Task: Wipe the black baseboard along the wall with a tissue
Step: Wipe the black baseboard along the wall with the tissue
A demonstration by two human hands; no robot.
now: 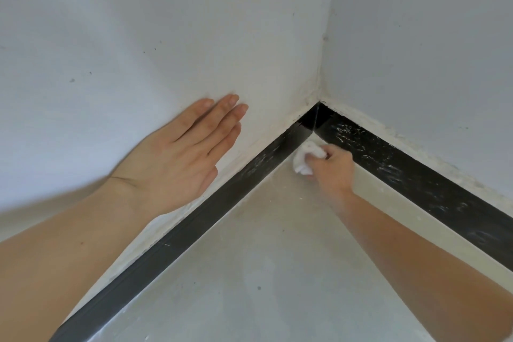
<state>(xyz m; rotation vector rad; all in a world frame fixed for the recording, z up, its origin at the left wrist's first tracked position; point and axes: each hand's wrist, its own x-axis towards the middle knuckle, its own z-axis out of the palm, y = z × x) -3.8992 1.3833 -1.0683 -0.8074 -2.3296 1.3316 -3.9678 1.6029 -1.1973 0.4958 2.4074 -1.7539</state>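
Note:
A black baseboard [194, 226] runs along the left wall into the room corner, and a second stretch [402, 172] continues along the right wall, streaked with white smears. My right hand [331, 165] is closed around a crumpled white tissue [305, 157], which presses against the bottom of the baseboard close to the corner. My left hand [177, 158] lies flat on the left wall above the baseboard, fingers stretched out and close together, holding nothing.
Two white walls [166, 36] meet in a corner [319, 100] with rough plaster along the top of the baseboard. Pale grey floor [249, 272] fills the lower middle, with a few small specks on it.

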